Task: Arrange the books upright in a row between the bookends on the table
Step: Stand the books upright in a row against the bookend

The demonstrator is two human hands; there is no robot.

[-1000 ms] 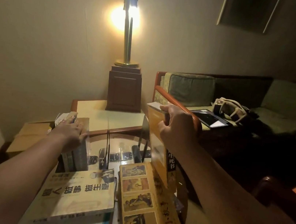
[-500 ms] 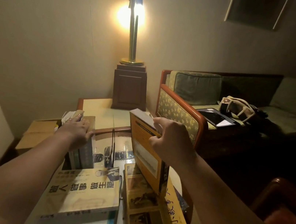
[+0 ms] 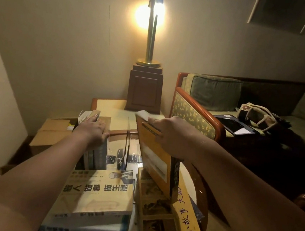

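Our right hand (image 3: 174, 136) grips orange book (image 3: 157, 165) by top edge, book tilted; gap beside upright books (image 3: 100, 153), steadied under our flat left hand (image 3: 93, 129), lies centre-left.

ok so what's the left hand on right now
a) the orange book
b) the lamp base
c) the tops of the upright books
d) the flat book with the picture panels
c: the left hand rests on top of the upright books, while the right hand grips the orange book.
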